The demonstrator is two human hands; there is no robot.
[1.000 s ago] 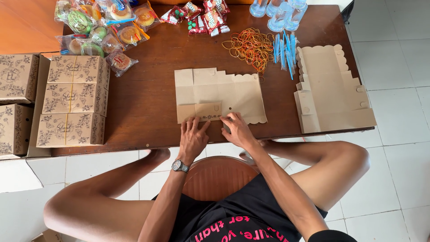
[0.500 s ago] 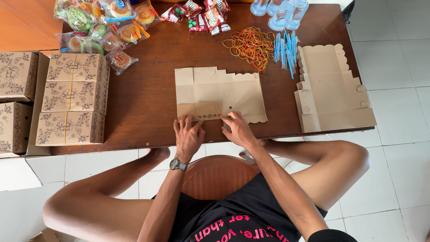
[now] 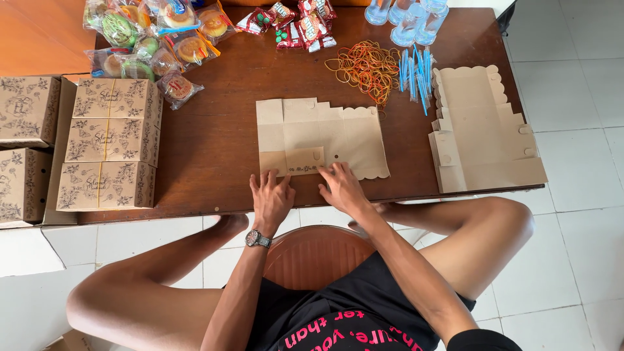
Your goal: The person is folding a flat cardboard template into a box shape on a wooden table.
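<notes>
A flat box blank [image 3: 322,138] lies at the table [image 3: 214,149] edge; its near flap is pressed down by the open left hand [image 3: 272,198] and right hand [image 3: 341,187]. Finished boxes [image 3: 110,144] are stacked left; more blanks [image 3: 484,133] wait right.

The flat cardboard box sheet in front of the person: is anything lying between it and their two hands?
Nothing visible does. The left hand and the right hand already rest on the near edge of the flat cardboard sheet; the rubber bands lie beyond it.
</notes>
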